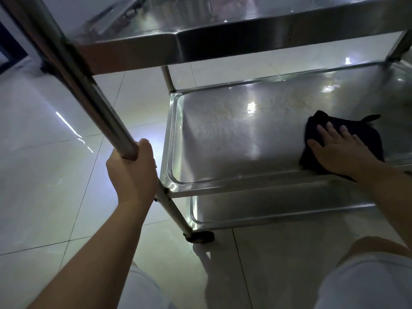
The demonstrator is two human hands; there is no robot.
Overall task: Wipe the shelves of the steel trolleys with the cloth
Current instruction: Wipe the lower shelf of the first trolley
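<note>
Now your right hand (343, 150) presses flat, fingers straight, on the crumpled black cloth (347, 130) on the glossy steel middle shelf (223, 139); your left hand (131, 170) grips the trolley's round post (89, 85).

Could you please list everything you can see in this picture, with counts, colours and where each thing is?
Steel trolley: one, silver, fills the upper and right part of the view.
Shelves: three, silver; top shelf at the upper edge, middle shelf at centre right, bottom shelf below it.
Upright post: one, silver, running diagonally from upper left down to the castor.
Castor: one, black, at the foot of the post.
Cloth: one, black, lying on the middle shelf at its right.
Tiled floor: pale, glossy, under and left of the trolley.
Left hand: one, its grip closed round the post.
Right hand: one, fingers flat, pressing on the cloth.
Knees: two, in pale clothing, at the lower edge.
</note>
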